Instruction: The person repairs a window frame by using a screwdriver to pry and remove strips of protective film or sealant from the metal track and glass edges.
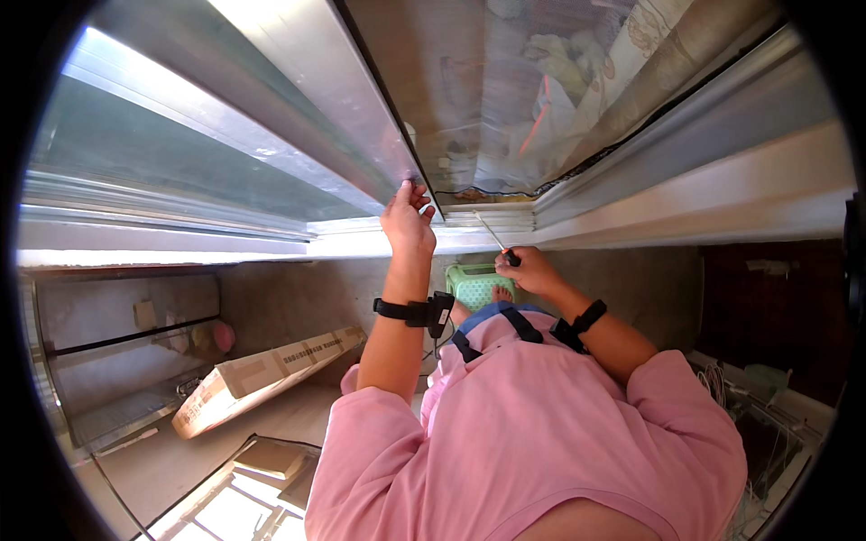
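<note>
My left hand (410, 219) is at the lower end of a sliding window's metal sash (356, 122), its fingers bent against the sash edge. Whether anything small sits under those fingers is hidden. My right hand (534, 271) is closed round the black handle of a screwdriver (494, 236). The thin shaft slants up and left, its tip over the white window track (492, 219), a short way right of my left hand. A dark, ragged seal strip (541, 189) runs along the lower edge of the glass.
Below the sill stands a green plastic stool (478, 287), with a bare foot showing at it. A long cardboard box (271, 368) leans at the left, near a metal rack (68, 361). Wires (713, 383) hang at the lower right. Fabric (577, 81) shows behind the glass.
</note>
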`<state>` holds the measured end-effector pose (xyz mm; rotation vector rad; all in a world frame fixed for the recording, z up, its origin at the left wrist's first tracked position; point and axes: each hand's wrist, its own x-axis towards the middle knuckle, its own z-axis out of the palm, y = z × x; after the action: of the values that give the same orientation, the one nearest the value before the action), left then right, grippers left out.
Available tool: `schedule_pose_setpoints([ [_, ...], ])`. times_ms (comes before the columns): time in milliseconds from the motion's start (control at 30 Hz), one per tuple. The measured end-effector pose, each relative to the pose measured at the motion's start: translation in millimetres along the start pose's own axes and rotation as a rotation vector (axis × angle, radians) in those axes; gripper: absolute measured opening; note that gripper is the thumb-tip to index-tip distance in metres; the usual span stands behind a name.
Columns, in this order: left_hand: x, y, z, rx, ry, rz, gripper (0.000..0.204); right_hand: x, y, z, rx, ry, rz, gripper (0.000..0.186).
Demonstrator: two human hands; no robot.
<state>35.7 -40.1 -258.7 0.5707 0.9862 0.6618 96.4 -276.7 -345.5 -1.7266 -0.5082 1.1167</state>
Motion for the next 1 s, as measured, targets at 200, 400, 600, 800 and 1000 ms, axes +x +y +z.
schedule_pose_setpoints([
  [200,11,9,-1,0.010,0.014,-0.108,0.011,-2,-15,3,0.013,0.032,0.045,0.017],
  [400,13,1,-10,0.032,0.046,-0.120,0.009,3,0,3,-0.028,0.014,0.001,0.014],
  [600,4,-1,-6,-0.009,0.038,-0.108,0.013,4,6,4,-0.025,0.016,0.007,0.015],
  [800,6,4,-2,0.060,0.034,-0.041,0.017,0,-5,7,-0.018,0.063,0.036,0.020],
  [1000,6,6,5,0.071,0.087,-0.052,0.018,-1,-8,5,0.005,0.069,0.041,0.023],
])
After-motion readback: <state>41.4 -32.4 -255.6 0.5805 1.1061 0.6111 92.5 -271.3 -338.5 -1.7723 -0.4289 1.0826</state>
